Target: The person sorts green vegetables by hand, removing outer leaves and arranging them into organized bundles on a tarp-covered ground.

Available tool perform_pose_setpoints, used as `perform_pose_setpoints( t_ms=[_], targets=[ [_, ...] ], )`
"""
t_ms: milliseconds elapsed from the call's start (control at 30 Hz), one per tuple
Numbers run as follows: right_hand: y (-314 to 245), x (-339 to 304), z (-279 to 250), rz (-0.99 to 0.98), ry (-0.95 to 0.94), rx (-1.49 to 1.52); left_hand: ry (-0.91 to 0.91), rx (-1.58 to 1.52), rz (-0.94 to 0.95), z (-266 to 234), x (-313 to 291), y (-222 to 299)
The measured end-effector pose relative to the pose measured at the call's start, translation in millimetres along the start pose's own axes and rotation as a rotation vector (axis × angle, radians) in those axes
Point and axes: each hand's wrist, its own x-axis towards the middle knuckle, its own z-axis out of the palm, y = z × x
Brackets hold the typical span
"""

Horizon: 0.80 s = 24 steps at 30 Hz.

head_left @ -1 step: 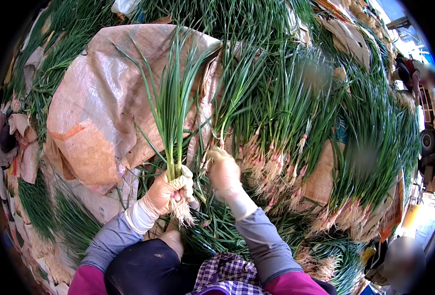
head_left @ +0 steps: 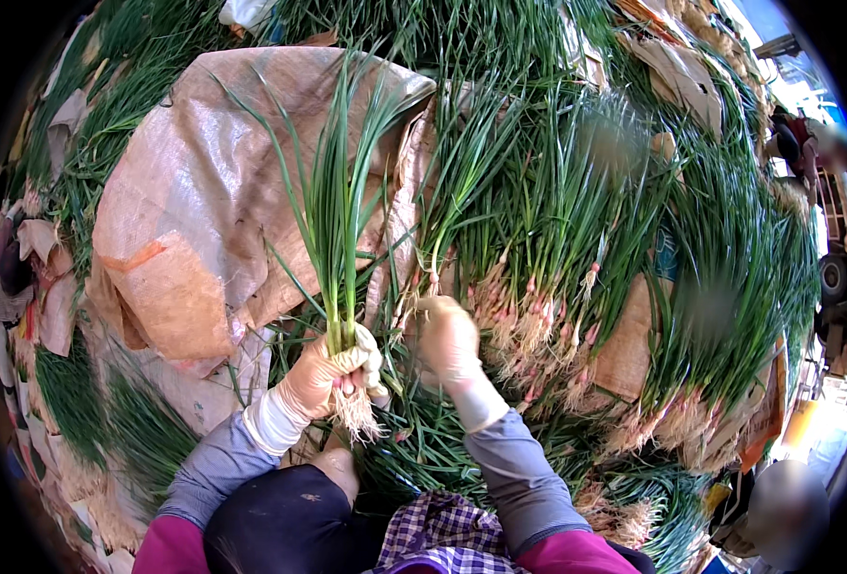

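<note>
A bunch of spring onions stands nearly upright in my gloved left hand. The fingers wrap round the stems just above the pinkish bulbs, and pale roots hang below. My gloved right hand is to the right of the bunch, slightly blurred, with curled fingers. Whatever it may hold is hidden under it. Just beyond its fingertips lies a small group of spring onions, with a bulb and thin roots showing close to the hand.
A worn tan woven sack spreads across the left middle. Rows of spring onions lie at the right, roots toward me. More green leaves cover the ground by my legs. At the far right are a wheel and a person.
My right hand has shifted slightly right and toward me, away from the bulb of the small group. My left hand and its bunch have hardly moved.
</note>
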Motion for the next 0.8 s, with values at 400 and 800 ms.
perform_pose_setpoints(
  t_ms=[400, 800],
  targets=[
    [14.9, 89.2, 3.4, 0.314, -0.042, -0.131, 0.006, -0.111, -0.143, -7.6, 6.0, -8.6],
    [-27.4, -33.6, -33.0, -0.264, -0.111, 0.253, 0.189, 0.542, 0.068, -20.2, 23.0, -43.9]
  ],
)
